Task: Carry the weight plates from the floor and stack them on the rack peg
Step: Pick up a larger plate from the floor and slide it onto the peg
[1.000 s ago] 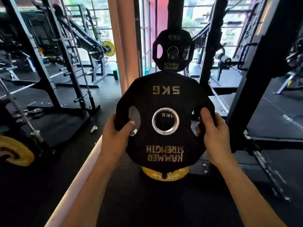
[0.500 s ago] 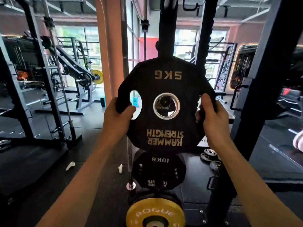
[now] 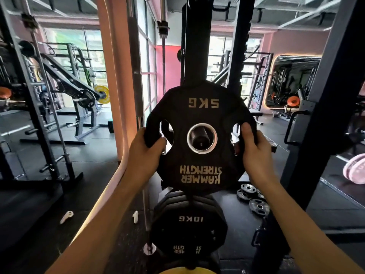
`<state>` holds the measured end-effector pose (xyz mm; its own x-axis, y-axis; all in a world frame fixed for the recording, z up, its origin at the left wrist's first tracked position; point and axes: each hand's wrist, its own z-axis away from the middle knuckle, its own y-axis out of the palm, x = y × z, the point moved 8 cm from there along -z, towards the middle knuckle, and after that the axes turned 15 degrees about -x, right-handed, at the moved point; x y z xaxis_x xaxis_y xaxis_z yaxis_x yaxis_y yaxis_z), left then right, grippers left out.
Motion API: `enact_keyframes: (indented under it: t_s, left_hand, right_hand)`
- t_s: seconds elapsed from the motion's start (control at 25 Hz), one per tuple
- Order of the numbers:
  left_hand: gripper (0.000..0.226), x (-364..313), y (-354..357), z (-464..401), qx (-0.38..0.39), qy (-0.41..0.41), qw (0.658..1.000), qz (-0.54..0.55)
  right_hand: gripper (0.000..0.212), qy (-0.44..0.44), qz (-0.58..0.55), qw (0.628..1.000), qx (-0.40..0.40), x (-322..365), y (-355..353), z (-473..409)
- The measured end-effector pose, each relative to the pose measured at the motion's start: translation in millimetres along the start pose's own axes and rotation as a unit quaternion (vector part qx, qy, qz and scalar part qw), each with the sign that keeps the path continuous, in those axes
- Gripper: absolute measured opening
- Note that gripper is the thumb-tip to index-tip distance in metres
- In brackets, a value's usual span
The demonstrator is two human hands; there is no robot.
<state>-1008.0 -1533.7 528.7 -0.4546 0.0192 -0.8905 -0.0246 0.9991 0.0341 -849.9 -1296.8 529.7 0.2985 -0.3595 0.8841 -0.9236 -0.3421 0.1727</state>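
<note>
We hold a black 5 kg weight plate (image 3: 201,135) upright at chest height with both hands, its face toward us and its lettering upside down. Our left hand (image 3: 145,153) grips the plate's left edge, thumb hooked through the left handle slot and fingers curled round the rim behind. Our right hand (image 3: 254,153) grips the right edge the same way, thumb lying on the front by the right slot, the other fingers wrapped out of sight behind the plate. Through the plate's steel-ringed center hole we see the dark end of the rack peg (image 3: 200,138), lined up with the hole; we cannot tell whether the peg has entered it. The peg belongs to a black rack upright (image 3: 195,46) straight ahead. Lower on the same rack hangs a stack of 10 kg plates (image 3: 190,220), and below that the top of a yellow plate (image 3: 178,270) shows at the frame's bottom edge. Several small plates (image 3: 253,196) lie on the dark floor to the right.
</note>
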Motion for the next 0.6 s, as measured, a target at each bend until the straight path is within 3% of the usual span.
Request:
enact_keyframes:
  t_s: [0.2, 0.4, 0.6]
  left_hand:
    - [0.014, 22.4, 21.8, -3.3, 0.017, 0.002, 1.000, -0.018]
    - [0.035, 27.7, 35.3, -14.2, 0.017, 0.040, 0.999, -0.026]
    - [0.038, 43.8, 50.7, -31.8, 0.036, 0.043, 0.998, -0.031]
  right_hand:
    - [0.052, 0.001, 0.031, 0.999, 0.009, -26.4, 7.7, -12.0]
    - [0.034, -0.031, 0.011, 0.999, 0.030, -36.1, 18.8, -22.0]
    - [0.039, -0.039, -0.012, 0.998, 0.056, -50.8, 35.7, -42.1]
